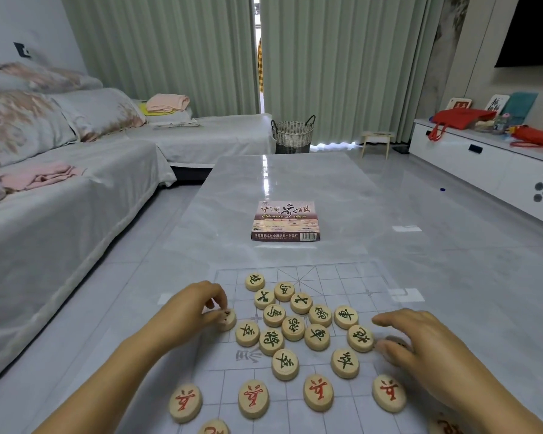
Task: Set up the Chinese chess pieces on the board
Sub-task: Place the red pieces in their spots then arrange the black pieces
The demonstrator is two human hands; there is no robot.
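Observation:
A clear plastic chess board (pixel 342 278) with faint grey lines lies on the marble table. Several round wooden pieces with green characters (pixel 292 327) sit bunched in its middle. Red-character pieces (pixel 253 398) stand in a row along the near side, spaced apart. My left hand (pixel 195 308) pinches one wooden piece (pixel 228 319) at the left of the cluster. My right hand (pixel 420 346) rests at the right of the cluster, fingertips closed on a piece (pixel 395 342) that is mostly hidden beneath them.
The chess set's box (pixel 286 221) lies on the table beyond the board. A covered sofa (pixel 60 198) runs along the left, a white low cabinet (pixel 489 164) on the right. A woven basket (pixel 292 136) and a small stool (pixel 376 142) stand by the curtains.

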